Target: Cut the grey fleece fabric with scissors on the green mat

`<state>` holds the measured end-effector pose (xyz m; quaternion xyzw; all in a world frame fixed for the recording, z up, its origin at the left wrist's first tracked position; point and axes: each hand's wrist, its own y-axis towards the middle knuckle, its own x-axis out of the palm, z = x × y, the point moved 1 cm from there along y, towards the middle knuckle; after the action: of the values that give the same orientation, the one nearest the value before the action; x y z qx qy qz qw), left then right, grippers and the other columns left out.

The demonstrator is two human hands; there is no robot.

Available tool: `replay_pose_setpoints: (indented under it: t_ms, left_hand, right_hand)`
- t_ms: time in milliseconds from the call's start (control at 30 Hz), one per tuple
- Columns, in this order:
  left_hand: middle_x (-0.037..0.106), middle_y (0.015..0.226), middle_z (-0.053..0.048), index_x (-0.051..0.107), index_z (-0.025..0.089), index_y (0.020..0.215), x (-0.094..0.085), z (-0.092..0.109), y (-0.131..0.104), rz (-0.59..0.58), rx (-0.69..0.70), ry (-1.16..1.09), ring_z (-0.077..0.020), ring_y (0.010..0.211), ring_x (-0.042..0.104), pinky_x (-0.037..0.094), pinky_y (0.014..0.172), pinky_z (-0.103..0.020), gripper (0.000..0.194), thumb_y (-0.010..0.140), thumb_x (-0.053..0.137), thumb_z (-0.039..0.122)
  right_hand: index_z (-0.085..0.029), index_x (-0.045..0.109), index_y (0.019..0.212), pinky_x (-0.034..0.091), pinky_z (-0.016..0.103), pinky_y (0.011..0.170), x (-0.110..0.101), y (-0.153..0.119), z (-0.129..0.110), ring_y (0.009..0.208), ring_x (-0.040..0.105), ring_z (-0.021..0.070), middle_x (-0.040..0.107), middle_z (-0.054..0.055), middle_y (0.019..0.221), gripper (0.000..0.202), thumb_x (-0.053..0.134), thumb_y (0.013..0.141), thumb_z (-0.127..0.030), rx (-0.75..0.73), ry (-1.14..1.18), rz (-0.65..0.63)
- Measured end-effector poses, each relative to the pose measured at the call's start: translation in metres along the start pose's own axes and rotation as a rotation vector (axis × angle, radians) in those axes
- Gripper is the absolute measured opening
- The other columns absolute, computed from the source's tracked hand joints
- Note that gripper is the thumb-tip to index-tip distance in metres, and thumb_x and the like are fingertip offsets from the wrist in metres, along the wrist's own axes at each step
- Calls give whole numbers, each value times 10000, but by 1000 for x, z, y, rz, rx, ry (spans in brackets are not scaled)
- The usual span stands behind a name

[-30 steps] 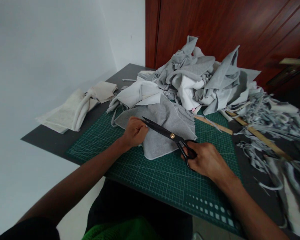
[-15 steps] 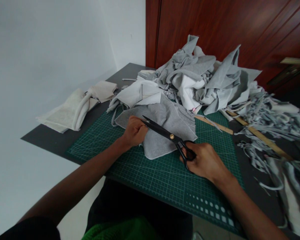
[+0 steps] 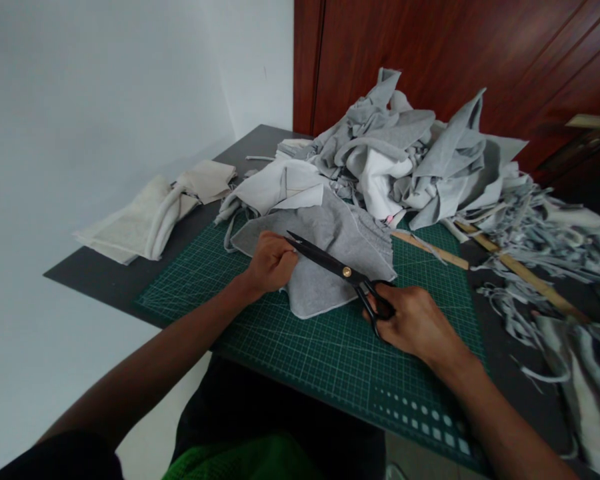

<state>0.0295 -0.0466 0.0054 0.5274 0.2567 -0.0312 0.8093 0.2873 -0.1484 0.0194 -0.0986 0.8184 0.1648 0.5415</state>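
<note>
Black scissors [image 3: 325, 259] with a brass pivot lie across a grey cloth piece [image 3: 330, 287], their handles in my right hand [image 3: 413, 320]. The blades look almost closed and point left, with their tips beside my left hand [image 3: 273, 261]. My left hand is closed at the left part of the grey cloth; what its fingers pinch is too small to make out. Beneath the cloth is a green cutting mat [image 3: 310, 360] with a white grid.
Grey and white cloth [image 3: 400, 140] is heaped at the back. Cut strips [image 3: 555, 227] and a long wooden ruler [image 3: 535, 283] are at the right, a shorter ruler [image 3: 433, 252] on the mat. Cream pieces [image 3: 130, 223] lie left, near the wall.
The scissors' handles and my right hand have shifted very slightly to the right. My left hand and the grey cloth look nearly the same.
</note>
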Motion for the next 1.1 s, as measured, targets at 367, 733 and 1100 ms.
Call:
replay_pose_setpoints:
  t_ms: [367,733,1100]
  left_hand:
    - [379,369,67,357,194,519,0,5,6,97,51,-2,-86,356,364,334,497,-284,290,786,438,116]
    - [253,355,63,218,204,492,0,6,10,30,47,-68,-77,325,264,242,417,-291,373,782,436,116]
    - [205,413,66,201,204,533,-4,10,13,-79,-30,-249,-58,339,220,164,396,-260,338,747,418,60]
  right_hand:
    - [-215,549,698,299,251,504,-2,-1,-1,441,467,104,572,-19,556,88,540,786,-218,4,-11,-3]
    - [-210,561,700,309,253,517,-2,-2,-1,463,503,112,579,-14,559,97,525,790,-211,-5,-21,12]
    - [-208,534,656,317,239,484,11,0,-2,449,502,108,573,-12,541,165,557,813,-253,77,62,85]
